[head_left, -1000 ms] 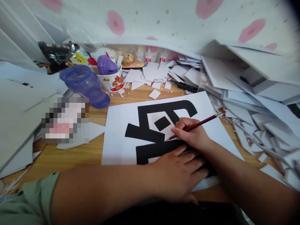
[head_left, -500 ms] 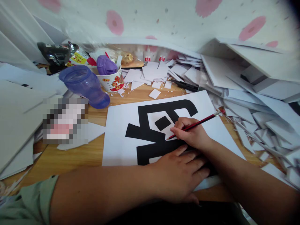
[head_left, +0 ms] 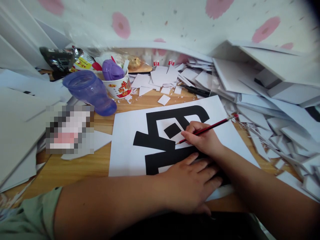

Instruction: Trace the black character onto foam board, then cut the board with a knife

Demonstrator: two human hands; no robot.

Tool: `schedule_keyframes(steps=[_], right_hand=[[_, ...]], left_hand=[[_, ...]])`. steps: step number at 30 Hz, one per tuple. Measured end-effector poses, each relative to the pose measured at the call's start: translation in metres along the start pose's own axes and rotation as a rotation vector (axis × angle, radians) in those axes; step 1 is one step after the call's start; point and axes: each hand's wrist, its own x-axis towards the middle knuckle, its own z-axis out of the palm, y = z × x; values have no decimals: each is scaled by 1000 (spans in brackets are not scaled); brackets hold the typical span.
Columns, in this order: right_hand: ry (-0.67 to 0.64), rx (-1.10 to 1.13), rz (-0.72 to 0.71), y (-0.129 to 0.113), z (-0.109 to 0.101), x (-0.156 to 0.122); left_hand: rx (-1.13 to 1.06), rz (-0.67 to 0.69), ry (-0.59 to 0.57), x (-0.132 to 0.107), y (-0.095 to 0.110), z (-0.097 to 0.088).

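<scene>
A red-and-black pencil (head_left: 211, 127) is pinched in my right hand (head_left: 203, 138). Its tip points down at the white board or sheet (head_left: 125, 133), close to the corner of a thick black cut-out shape (head_left: 152, 126). A small black quadrilateral (head_left: 172, 130) lies within that shape. Spread flat, my left hand (head_left: 191, 183) presses on a second black shape (head_left: 155, 160) nearer me and covers much of it. Beside my right forearm the sheet's right edge shows; its near edge is partly hidden under my left hand.
Left of the sheet are a translucent blue cup (head_left: 88, 90) and a paper noodle bowl (head_left: 118, 87) with a purple object in it. A black cutter (head_left: 196, 90) lies behind the sheet. White board scraps (head_left: 270, 130) heap up on the right; glue bottles (head_left: 156, 60) stand behind.
The pencil tip has shifted slightly away from me, along the black shape's corner. My left hand keeps its place on the sheet, and the view has moved a little.
</scene>
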Motion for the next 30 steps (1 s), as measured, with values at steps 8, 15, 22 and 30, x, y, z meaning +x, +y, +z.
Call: schedule_keyframes(steps=[8,15,22,30], right_hand=[[22,-12,18,-3,0,1],[38,-21,31,-3,1,2],[57,-22,32,-3,0,3],[64,102,118,-1,-2,4]], left_hand=[[8,-9,-28,0,1,-1],[-1,-9,-36,0,1,-2],[-3,2,-23,0,0,-1],[-17,3,-11,0,0,1]])
